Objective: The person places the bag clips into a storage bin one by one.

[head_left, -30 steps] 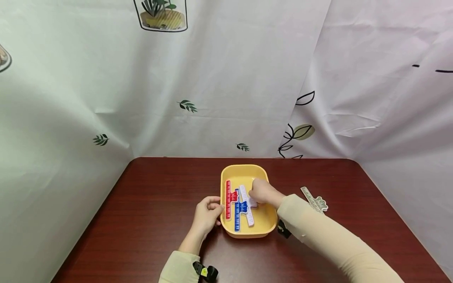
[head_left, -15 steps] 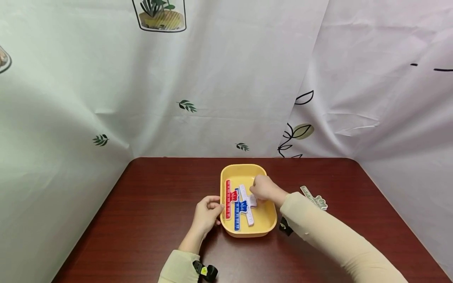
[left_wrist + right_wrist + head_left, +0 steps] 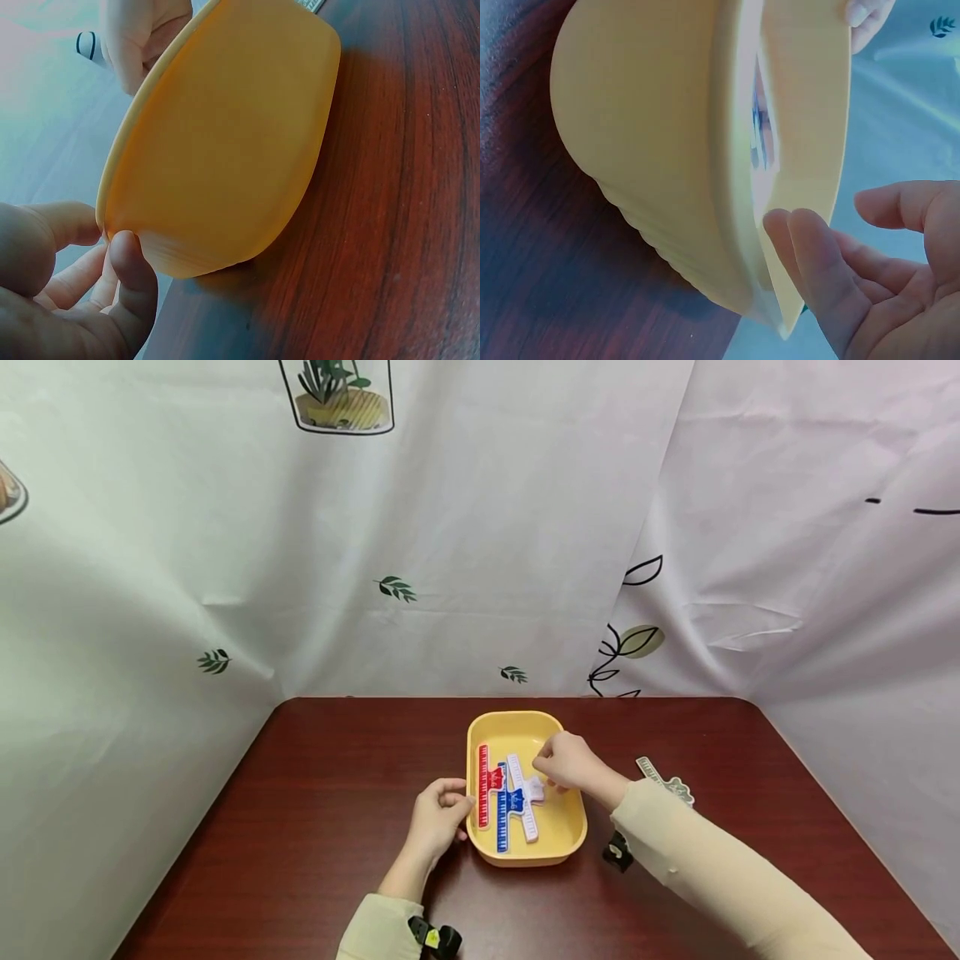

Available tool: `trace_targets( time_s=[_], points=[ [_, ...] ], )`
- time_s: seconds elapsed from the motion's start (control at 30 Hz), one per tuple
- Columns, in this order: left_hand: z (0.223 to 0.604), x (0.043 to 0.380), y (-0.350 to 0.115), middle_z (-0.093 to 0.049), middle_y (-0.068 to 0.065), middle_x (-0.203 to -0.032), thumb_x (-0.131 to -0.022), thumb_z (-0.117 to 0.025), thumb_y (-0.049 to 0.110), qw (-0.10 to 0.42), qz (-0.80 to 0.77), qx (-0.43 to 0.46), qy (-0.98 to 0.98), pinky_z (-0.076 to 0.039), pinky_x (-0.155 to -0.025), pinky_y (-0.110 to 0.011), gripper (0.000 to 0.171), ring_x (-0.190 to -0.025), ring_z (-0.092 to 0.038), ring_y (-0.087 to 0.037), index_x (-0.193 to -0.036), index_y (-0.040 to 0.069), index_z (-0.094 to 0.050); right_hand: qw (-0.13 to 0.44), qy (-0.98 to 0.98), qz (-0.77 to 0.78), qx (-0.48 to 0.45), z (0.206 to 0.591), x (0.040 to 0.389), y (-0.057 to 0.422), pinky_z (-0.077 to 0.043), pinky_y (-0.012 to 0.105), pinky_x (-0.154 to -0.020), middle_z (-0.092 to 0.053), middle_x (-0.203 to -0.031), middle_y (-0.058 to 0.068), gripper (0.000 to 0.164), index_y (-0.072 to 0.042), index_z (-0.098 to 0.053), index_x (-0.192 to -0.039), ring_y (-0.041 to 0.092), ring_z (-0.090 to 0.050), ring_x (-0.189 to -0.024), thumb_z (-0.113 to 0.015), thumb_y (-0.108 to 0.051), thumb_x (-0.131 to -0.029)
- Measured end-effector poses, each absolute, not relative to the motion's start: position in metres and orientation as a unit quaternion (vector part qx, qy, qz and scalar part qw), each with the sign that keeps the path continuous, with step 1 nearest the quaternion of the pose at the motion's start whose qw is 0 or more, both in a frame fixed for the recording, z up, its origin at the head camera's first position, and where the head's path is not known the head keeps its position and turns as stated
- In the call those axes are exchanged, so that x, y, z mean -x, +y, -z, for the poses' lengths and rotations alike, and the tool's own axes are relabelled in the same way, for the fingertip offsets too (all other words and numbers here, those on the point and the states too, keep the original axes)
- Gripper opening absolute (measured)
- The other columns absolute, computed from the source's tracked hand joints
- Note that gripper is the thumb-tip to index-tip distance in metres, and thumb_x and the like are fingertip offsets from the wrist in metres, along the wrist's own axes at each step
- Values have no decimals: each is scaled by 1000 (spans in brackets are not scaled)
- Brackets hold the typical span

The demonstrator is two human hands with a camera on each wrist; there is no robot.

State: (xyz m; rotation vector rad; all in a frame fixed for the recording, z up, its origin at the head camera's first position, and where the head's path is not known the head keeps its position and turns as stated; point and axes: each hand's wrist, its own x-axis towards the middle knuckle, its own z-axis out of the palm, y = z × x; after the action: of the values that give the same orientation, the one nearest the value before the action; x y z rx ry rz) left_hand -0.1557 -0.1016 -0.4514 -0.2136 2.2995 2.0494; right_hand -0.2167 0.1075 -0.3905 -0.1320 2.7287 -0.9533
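A yellow plastic tray (image 3: pixel 551 852) stands on the table in the head view. Inside lie a red ruler clip (image 3: pixel 483 787), a blue ruler clip (image 3: pixel 502 810) and a whitish-pink ruler clip (image 3: pixel 522 797), the last two overlapping. My left hand (image 3: pixel 437 818) pinches the tray's left rim; thumb and finger meet at that edge in the left wrist view. Over the tray's right side hovers my right hand (image 3: pixel 572 762), apart from the clips. Its thumb and fingers (image 3: pixel 817 259) stand apart with nothing between them in the right wrist view.
A grey-green ruler clip (image 3: pixel 663 781) lies on the dark red wooden table (image 3: pixel 315 827), right of the tray and partly behind the right sleeve (image 3: pixel 720 864). White patterned cloth (image 3: pixel 450 527) hangs behind and beside the table.
My right hand has let go of the whitish-pink clip and drawn back to the right, uncovering its handle. The left hand keeps its hold on the rim.
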Motion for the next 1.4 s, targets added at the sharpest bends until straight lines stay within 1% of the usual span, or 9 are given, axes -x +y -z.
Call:
trace_targets(
  time_s=[0.23, 0.37, 0.5, 0.6, 0.73, 0.87, 0.97, 1.13, 1.4],
  points=[
    [452, 160, -102, -62, -11, -80, -85, -64, 6, 26, -663, 70, 745, -48, -41, -25, 36, -47, -49, -10, -118, -5, -54, 114, 927, 356, 37, 386, 214, 112, -52, 24, -49, -67, -84, 14, 18, -2, -69, -96, 24, -63, -66, -62, -16, -86],
    [453, 162, -103, -63, -13, -82, -86, -64, 7, 25, -664, 64, 744, -49, -41, -27, 37, -48, -50, -10, -120, -6, -53, 106, 924, 366, 38, 383, 213, 115, -51, 23, -48, -66, -83, 14, 18, -1, -68, -97, 21, -60, -63, -61, -14, -86],
    [452, 164, -103, -62, -11, -80, -86, -64, 7, 24, -665, 63, 744, -48, -41, -27, 38, -49, -50, -10, -120, -6, -53, 97, 923, 371, 40, 381, 211, 118, -49, 22, -47, -65, -81, 12, 20, 0, -67, -100, 20, -57, -60, -62, -13, -85],
    [451, 164, -103, -61, -9, -79, -86, -64, 7, 22, -664, 64, 745, -48, -41, -25, 36, -48, -49, -10, -119, -5, -53, 91, 922, 373, 42, 380, 210, 119, -48, 23, -47, -64, -81, 9, 22, 1, -66, -101, 21, -59, -61, -63, -12, -85],
    [449, 164, -102, -62, -11, -79, -86, -63, 6, 18, -662, 62, 747, -49, -41, -27, 35, -48, -50, -11, -118, -5, -54, 79, 922, 375, 49, 379, 208, 121, -51, 24, -50, -65, -83, 8, 23, 3, -65, -102, 22, -62, -66, -64, -12, -84],
    [449, 163, -102, -62, -12, -79, -86, -63, 7, 16, -658, 61, 750, -51, -43, -30, 34, -49, -50, -12, -118, -4, -54, 54, 926, 367, 63, 379, 206, 123, -55, 26, -59, -66, -85, 9, 24, 3, -67, -101, 17, -62, -72, -64, -13, -83],
    [450, 163, -102, -61, -11, -78, -86, -63, 7, 15, -657, 59, 752, -50, -42, -29, 34, -48, -50, -13, -117, -5, -54, 29, 930, 361, 71, 380, 203, 126, -55, 26, -63, -67, -86, 8, 24, 2, -68, -99, 14, -61, -76, -65, -13, -82],
    [451, 160, -102, -61, -12, -79, -87, -62, 7, 20, -655, 52, 754, -50, -42, -27, 35, -49, -49, -11, -118, -5, -53, 3, 926, 370, 72, 385, 196, 132, -53, 24, -62, -68, -85, 7, 21, 1, -69, -97, 13, -60, -75, -67, -14, -82],
    [455, 151, -103, -61, -12, -77, -87, -62, 6, 27, -655, 48, 753, -49, -41, -26, 36, -47, -48, -11, -118, -8, -52, -13, 920, 387, 59, 394, 180, 140, -52, 21, -62, -68, -83, 3, 20, 0, -69, -97, 11, -60, -74, -69, -13, -81]
  ],
)
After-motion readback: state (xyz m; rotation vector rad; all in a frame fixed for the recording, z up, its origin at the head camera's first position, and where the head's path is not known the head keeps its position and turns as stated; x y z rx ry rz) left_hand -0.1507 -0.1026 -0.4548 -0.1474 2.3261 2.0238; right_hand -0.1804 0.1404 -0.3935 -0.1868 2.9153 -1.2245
